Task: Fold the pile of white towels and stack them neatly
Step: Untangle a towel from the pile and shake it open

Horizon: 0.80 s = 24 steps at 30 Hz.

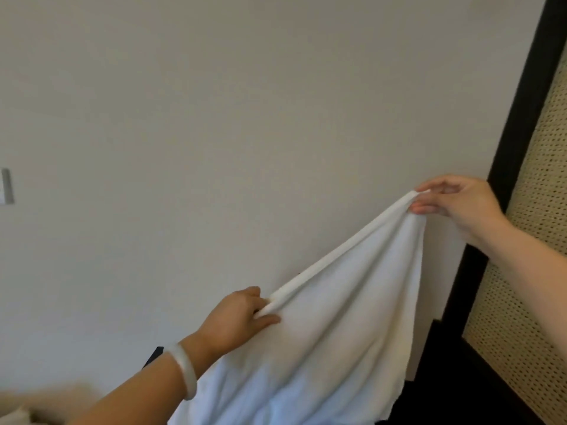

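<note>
A white towel [331, 317] hangs in the air in front of a pale wall, stretched along its upper edge between both hands. My left hand [236, 317], with a pale bangle on its wrist, pinches the lower left end of that edge. My right hand [457, 200] pinches the higher right end near the dark frame. The cloth drapes down in loose folds and runs out of the bottom of the view. No pile or stack of towels is in sight.
A dark frame [521, 124] with a woven cane panel [527, 256] stands at the right. A wall switch plate [6, 187] sits at the far left. A blurred beige fabric mass [40, 403] lies at the bottom left corner.
</note>
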Available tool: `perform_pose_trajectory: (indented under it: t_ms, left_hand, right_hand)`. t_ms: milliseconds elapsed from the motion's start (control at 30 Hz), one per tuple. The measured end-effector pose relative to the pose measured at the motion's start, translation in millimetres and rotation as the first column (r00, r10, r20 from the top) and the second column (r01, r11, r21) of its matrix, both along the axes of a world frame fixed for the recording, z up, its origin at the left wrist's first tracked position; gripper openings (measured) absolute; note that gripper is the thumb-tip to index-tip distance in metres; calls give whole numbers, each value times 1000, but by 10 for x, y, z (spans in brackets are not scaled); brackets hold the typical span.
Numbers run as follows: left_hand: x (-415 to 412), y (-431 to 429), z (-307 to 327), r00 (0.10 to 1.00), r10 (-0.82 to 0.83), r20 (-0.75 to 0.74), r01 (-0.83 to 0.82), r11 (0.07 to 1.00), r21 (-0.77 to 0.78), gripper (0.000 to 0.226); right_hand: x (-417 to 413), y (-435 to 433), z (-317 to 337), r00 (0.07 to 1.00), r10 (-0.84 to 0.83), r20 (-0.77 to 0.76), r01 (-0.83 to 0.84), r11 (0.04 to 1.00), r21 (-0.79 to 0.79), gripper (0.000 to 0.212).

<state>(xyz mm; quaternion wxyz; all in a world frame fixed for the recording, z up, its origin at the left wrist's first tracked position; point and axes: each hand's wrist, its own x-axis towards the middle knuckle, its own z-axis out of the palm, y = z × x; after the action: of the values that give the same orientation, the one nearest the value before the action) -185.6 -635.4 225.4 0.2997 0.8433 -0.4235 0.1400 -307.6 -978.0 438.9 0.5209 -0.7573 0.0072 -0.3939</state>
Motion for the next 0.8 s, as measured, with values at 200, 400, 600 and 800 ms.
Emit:
perform_pose_trajectory:
  t_ms: [200,400,600,800]
  left_hand:
    - [-245,-49,15,866,-329,-377,132,876,-463,45]
    - [-355,15,-29,811,-461,-359,272,842,-466,42]
    - [-182,128,53,964,-224,-145,183,950,-254,51]
    - [396,350,1037,874,107,475,-75,994,-85,62]
  right_hand:
    - [124,-87,-20,999,-36,15,35,999,23,18]
    - [170,-91,-95,997,-79,1,79,997,22,21]
    - [70,-109,-101,995,-102,-20,102,994,26,17]
    - [-51,-164,-16,980,-199,-2,199,980,8,16]
